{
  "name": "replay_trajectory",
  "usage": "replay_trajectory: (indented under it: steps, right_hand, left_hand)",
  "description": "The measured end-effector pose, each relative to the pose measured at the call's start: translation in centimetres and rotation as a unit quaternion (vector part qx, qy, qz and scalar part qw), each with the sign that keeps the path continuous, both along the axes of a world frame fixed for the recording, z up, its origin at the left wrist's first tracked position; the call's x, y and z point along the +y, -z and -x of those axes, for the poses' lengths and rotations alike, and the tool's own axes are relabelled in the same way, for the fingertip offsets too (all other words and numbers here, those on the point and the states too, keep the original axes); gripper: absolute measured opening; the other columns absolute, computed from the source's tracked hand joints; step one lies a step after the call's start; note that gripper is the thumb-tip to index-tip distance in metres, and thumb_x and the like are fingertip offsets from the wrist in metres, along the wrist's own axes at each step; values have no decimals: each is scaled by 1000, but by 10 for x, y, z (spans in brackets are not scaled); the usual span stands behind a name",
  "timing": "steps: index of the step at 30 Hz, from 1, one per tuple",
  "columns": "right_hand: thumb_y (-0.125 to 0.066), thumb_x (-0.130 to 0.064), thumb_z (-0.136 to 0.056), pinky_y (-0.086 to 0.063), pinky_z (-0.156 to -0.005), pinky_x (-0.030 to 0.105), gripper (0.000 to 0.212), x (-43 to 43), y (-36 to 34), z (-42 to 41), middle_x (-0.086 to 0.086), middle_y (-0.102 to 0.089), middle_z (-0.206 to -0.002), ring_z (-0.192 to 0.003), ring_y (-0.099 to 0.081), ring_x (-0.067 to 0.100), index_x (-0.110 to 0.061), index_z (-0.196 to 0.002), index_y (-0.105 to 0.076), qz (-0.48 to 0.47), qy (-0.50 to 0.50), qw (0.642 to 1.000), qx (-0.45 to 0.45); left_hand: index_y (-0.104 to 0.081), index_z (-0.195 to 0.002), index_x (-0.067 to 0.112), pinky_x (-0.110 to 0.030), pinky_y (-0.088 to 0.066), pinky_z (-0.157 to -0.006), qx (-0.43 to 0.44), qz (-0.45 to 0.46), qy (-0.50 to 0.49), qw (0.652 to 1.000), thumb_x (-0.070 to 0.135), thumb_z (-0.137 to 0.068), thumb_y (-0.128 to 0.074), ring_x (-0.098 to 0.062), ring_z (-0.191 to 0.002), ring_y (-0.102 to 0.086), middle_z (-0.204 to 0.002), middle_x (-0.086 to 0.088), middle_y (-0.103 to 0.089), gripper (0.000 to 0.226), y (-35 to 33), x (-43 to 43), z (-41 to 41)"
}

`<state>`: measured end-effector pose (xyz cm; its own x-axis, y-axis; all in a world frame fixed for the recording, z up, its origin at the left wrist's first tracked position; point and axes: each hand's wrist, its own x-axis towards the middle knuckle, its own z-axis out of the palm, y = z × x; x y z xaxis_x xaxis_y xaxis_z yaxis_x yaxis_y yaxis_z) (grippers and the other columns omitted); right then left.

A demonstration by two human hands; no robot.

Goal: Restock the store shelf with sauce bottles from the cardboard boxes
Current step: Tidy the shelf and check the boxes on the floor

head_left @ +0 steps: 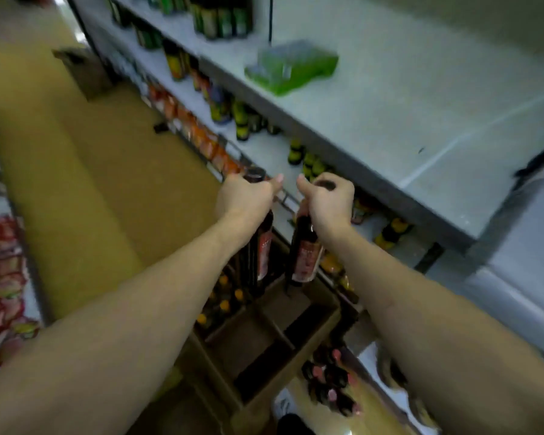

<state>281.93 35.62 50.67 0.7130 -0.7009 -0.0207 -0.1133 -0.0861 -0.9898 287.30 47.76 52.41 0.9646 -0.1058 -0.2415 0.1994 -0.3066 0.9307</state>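
The divided cardboard box point(258, 343) sits nearest, some cells emptied. Above it, the left hand point(244, 197) curls round the neck of one sauce bottle point(263, 246) and the right hand point(328, 200) round a second bottle point(305, 249), both lifted clear. The next move is likely to carry them forward and stand them upright on the shelf point(390, 120).

Arms outstretched — left hand point(244, 199), right hand point(325, 200) clenched.

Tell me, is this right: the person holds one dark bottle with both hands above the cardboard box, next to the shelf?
Not quite: there are two dark bottles, one per hand. The head view shows the left hand gripping the left bottle and the right hand gripping the right bottle, above the cardboard box, next to the shelf.
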Motion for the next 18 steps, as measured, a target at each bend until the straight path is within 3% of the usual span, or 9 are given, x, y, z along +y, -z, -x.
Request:
replay_trajectory:
  steps: [1, 3, 5, 7, 11, 14, 18]
  right_hand:
    - [-80, -28, -78, -49, -55, 44, 43, 2, -43, 5, 14, -51, -47, -47, -52, 27, -17, -50, -50, 5, -16, 1000, -11]
    - [-80, -23, -77, -46, -55, 40, 38, 6, -127, 21, 14, -52, -46, -46, -53, 26, -15, -53, -52, 14, -35, 999, -31]
    - [-79, -14, -82, -43, -55, 38, 41, 4, -209, 42, 15, -51, -45, -47, -53, 27, -16, -50, -54, 19, -39, 998, -50]
    - [-78, -9, -80, -42, -55, 40, 46, -1, -282, 69, 13, -49, -43, -46, -51, 26, -17, -41, -54, 30, -27, 996, -75]
    - [-75, -8, -81, -42, -56, 39, 28, -9, -407, 136, 13, -48, -42, -39, -49, 26, -6, -60, -56, 56, -10, 993, -105]
    - [-72, -7, -81, -42, -54, 34, 31, -20, -474, 193, 13, -47, -41, -40, -48, 26, -7, -57, -52, 93, 9, 987, -129]
    - [-68, -4, -77, -44, -59, 37, 20, -41, -531, 290, 11, -45, -41, -38, -48, 26, -6, -65, -53, 114, 56, 978, -163]
  left_hand:
    - [-74, -92, 7, -48, -60, -76, -18, 16, 1, 1000, 70, -48, -76, -38, -84, -72, -87, -12, -76, 77, -37, 1, 3]
    - [-75, -76, 8, -55, -61, -80, -56, 49, 14, 997, 66, -44, -77, -39, -81, -73, -79, -13, -76, 66, -114, 1, 14]
    - [-69, -55, 9, -53, -58, -81, -94, 72, 40, 992, 55, -53, -78, -33, -69, -70, -62, -9, -72, 47, -195, -3, 36]
    - [-68, -51, 9, -49, -58, -78, -120, 80, 70, 987, 48, -59, -76, -30, -65, -67, -58, -8, -69, 40, -266, -10, 62]
    - [-61, -36, 12, -46, -49, -69, -152, 145, 127, 969, 35, -65, -77, -27, -54, -58, -50, -8, -61, 40, -380, -23, 117]
    - [-57, -49, 14, -42, -46, -69, -182, 191, 174, 949, 19, -77, -77, -23, -45, -49, -46, -3, -52, 35, -439, -35, 163]
    - [-63, -50, 16, -38, -47, -67, -213, 227, 227, 923, 21, -71, -76, -23, -50, -50, -49, -3, -53, 26, -491, -61, 237]
